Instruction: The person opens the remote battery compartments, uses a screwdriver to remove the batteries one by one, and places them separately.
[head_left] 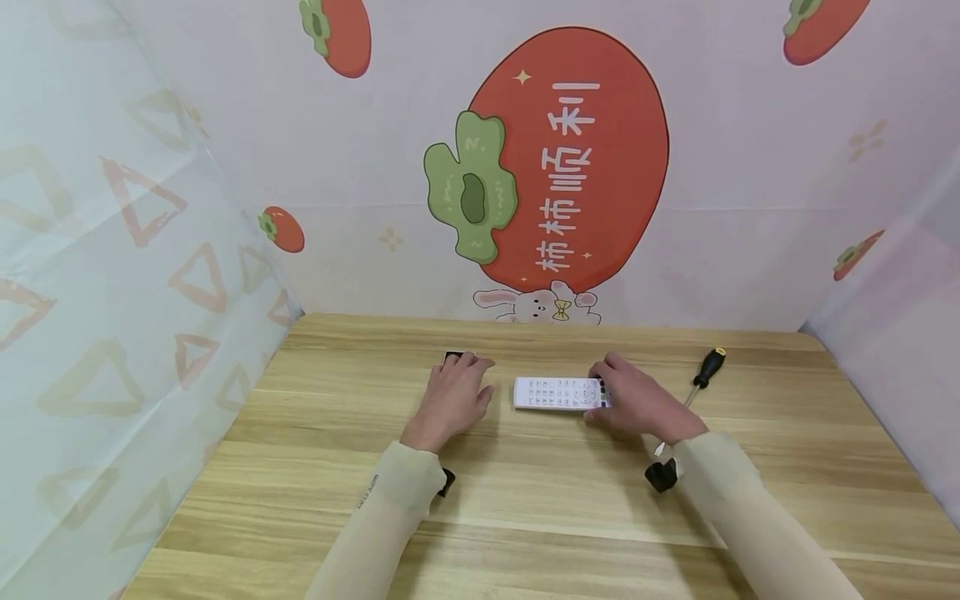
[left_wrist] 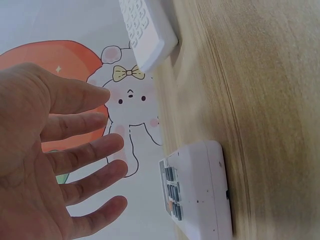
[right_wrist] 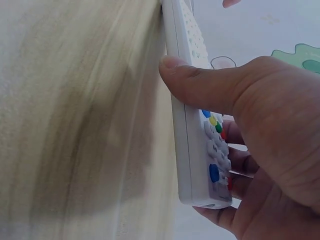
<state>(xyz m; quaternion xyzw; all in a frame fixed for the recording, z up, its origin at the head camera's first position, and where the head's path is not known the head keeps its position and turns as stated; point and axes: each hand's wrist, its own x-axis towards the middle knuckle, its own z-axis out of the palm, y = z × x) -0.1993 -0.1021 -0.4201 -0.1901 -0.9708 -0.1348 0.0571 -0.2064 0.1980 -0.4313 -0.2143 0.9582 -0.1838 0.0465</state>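
A white remote control (head_left: 551, 393) with rows of buttons lies lengthwise on the table. My right hand (head_left: 637, 398) grips its right end, thumb on the near edge and fingers on the far edge. The right wrist view shows the thumb against the side of the remote (right_wrist: 185, 150), near coloured buttons. My left hand (head_left: 452, 398) is to the left of the remote, fingers spread and holding nothing. Near it stands a white device (left_wrist: 202, 185) with dark grey buttons and an orange one. From the head view, that hand hides most of the device (head_left: 453, 355).
A screwdriver (head_left: 708, 367) with a black and yellow handle lies right of the remote, its shaft partly behind the right wrist. A patterned cloth wall (head_left: 360, 258) rises behind the wooden table (head_left: 525, 517), with more cloth on both sides.
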